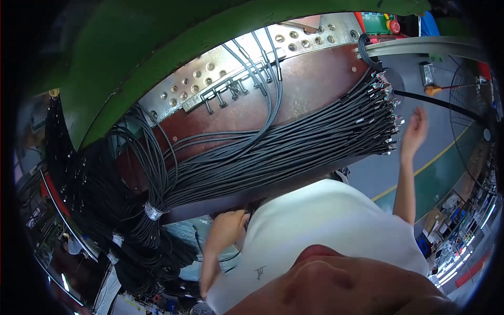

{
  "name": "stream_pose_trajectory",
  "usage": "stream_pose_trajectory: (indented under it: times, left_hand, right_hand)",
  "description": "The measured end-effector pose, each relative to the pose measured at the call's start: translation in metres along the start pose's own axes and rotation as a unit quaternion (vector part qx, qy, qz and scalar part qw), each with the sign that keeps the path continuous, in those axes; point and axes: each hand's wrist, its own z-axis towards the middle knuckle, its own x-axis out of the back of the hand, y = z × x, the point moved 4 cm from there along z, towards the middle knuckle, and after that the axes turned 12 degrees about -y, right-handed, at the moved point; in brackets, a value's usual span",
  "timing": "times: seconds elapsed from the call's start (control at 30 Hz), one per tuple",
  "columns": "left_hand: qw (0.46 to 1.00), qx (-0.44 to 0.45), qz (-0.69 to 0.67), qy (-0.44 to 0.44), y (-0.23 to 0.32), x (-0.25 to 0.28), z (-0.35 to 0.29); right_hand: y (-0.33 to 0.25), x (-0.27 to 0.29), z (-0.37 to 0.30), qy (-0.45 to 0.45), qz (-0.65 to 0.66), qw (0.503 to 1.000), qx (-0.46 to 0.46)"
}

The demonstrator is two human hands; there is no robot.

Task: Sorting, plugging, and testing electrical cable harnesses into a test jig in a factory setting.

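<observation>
A thick bundle of black cables (273, 152) lies across a brown board (315, 84), its connector ends (386, 115) fanned out at the right. My right hand (415, 131) is raised just right of those ends, fingers apart and holding nothing. My left hand (227, 228) is curled at the board's near edge below the bundle; whether it grips anything is hidden. My white shirt (325, 231) fills the lower middle.
A metal plate with holes (220, 68) and a green curved frame (157, 47) run along the board's far side. More taped cable bundles (147, 215) hang at the left. A fan guard (472, 110) and a grey floor with a yellow line (436, 157) lie to the right.
</observation>
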Motion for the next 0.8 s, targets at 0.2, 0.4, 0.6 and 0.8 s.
stream_pose_trajectory:
  times: [0.2, 0.4, 0.6, 0.8]
  left_hand:
    - [0.958, 0.164, 0.101, 0.214, -0.096, -0.031, 0.087]
    - [0.874, 0.034, 0.22, 0.431, -0.115, -0.034, 0.105]
    - [0.892, 0.061, 0.186, 0.408, -0.086, -0.015, 0.097]
    - [0.875, -0.001, 0.16, 0.456, -0.08, -0.01, 0.088]
  right_hand:
    - [0.072, -0.121, -0.112, -0.432, -0.041, 0.9, 0.053]
    - [0.046, -0.117, -0.108, -0.289, -0.134, 0.924, 0.212]
    - [0.02, -0.111, -0.098, -0.268, -0.038, 0.953, 0.136]
    - [0.016, -0.117, -0.095, -0.279, -0.043, 0.951, 0.123]
